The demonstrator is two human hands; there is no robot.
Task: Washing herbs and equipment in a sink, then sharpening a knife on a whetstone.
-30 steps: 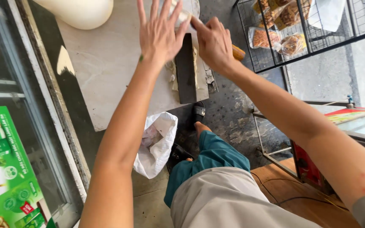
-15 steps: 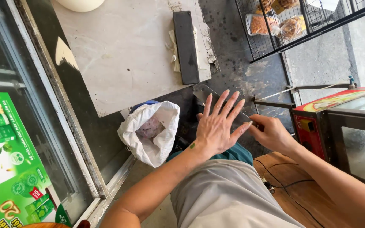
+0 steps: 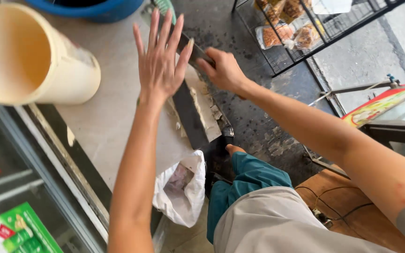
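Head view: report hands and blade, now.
Left hand open, fingers spread, flat over the blade. Right hand closed on its far end. Blade lies on the counter edge, scraps beside it. Cream tub left, apart.

Two bare hands are over the worktop (image 3: 113,126): the left hand (image 3: 159,65) and the right hand (image 3: 223,70). One cream plastic cup (image 3: 33,58), one blue tub (image 3: 101,8) (only its rim shows), one dark flat blade (image 3: 188,112), one white plastic bag (image 3: 183,192). Several wrapped snack packets (image 3: 282,33) sit in one black wire rack (image 3: 333,33).
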